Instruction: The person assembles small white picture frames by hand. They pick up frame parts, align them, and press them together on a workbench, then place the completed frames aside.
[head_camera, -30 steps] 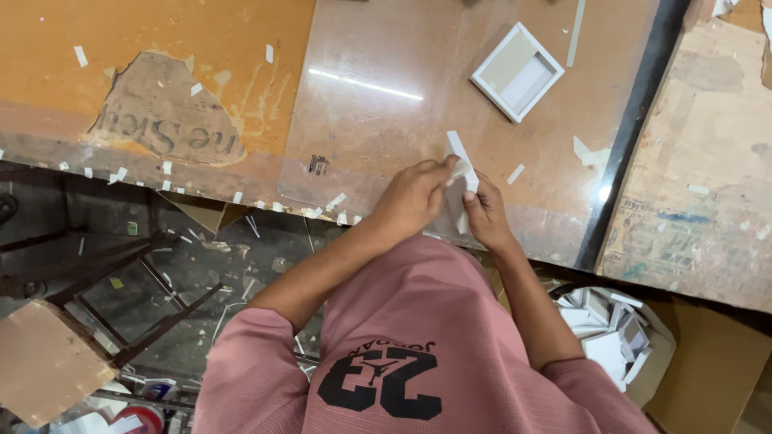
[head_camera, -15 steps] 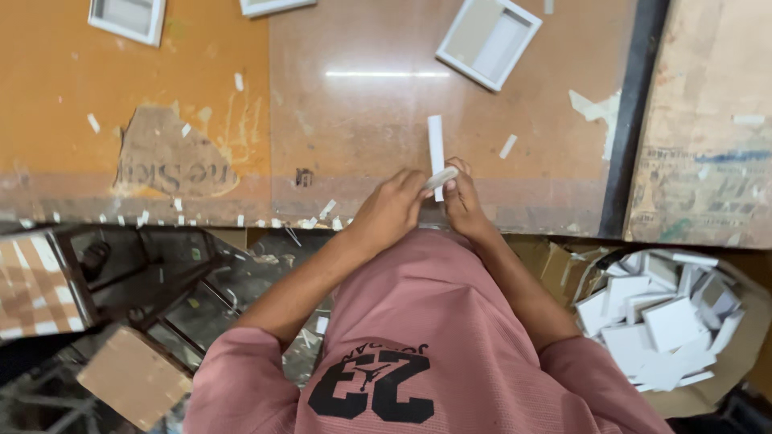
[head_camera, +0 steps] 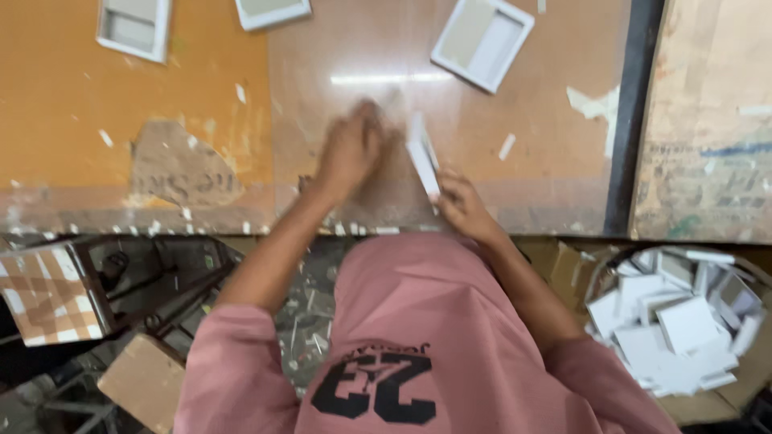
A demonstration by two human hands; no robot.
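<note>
Right hand is clamping a white strip, tilted, on the surface. Left hand is lying blurred just beside it; grip cannot be told.

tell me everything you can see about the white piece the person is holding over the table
The white piece is a thin, flat, elongated strip, seemingly card or board, plain white with no visible markings. It stands on edge, tilted, above the worn brown table, near the front edge. The right hand grips its lower end; the blurred left hand is just beside it, contact unclear.
</note>
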